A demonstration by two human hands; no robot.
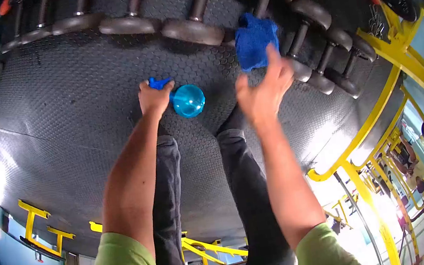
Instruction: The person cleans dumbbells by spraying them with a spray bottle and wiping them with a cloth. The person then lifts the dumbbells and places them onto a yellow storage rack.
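Note:
My left hand (pixel 155 98) is wrapped round the neck of a spray bottle with a blue trigger head (pixel 159 83) and a see-through blue body (pixel 188 101). The bottle is tilted, its round body pointing to the right. A crumpled blue cloth (pixel 256 41) lies against a dumbbell (pixel 263 5) in the row ahead. My right hand (pixel 266 91), slightly blurred, is at the cloth's lower edge with thumb and index finger apart. The index fingertip overlaps the cloth; whether it touches is unclear. The curled other fingers show nothing held.
Several dark dumbbells (pixel 193 31) stand in a curved row on the black textured rubber floor (pixel 77 112). A yellow metal frame (pixel 378 107) rises at the right, with more gym equipment behind it. My legs (pixel 242 166) are below my hands. A person (pixel 410 153) appears far right.

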